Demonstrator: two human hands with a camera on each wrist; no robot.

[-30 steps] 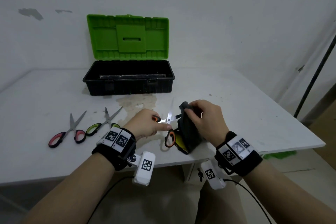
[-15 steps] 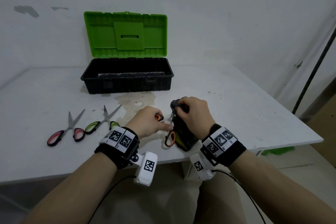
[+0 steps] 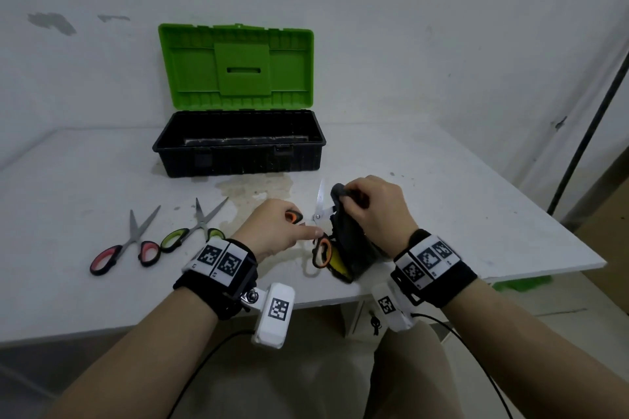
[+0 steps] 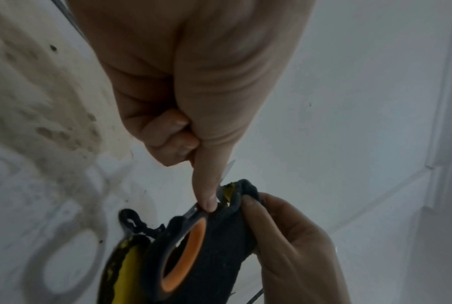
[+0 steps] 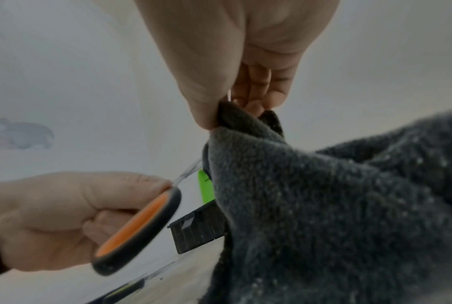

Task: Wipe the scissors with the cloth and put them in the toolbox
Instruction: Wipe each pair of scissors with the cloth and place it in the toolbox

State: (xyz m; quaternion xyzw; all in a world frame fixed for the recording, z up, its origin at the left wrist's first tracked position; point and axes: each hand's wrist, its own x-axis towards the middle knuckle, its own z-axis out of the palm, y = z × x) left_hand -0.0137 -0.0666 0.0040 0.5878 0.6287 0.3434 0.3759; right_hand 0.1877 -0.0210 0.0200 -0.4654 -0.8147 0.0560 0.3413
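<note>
Orange-handled scissors (image 3: 319, 201) are held just above the white table (image 3: 459, 207), blades spread. My left hand (image 3: 282, 226) grips one handle loop (image 5: 139, 230), its forefinger stretched to the pivot (image 4: 207, 202). The free blade points up and away. My right hand (image 3: 371, 206) pinches a dark grey cloth (image 3: 350, 241) folded round the other blade, which is hidden inside it. The cloth (image 5: 323, 205) hangs down to the table; a yellow side shows at its lower edge (image 4: 131, 265). The black toolbox (image 3: 238, 160) stands open behind, green lid (image 3: 235, 65) upright.
Red-handled scissors (image 3: 126, 245) and green-handled scissors (image 3: 194, 228) lie on the table left of my hands. A brownish stain (image 3: 255, 187) marks the table in front of the toolbox. The front table edge runs just under my wrists. A black pole (image 3: 595, 112) leans at the right.
My right hand has slid the cloth along the covered blade, inward then slightly back out. The free blade now stands more upright. The left hand keeps its hold.
</note>
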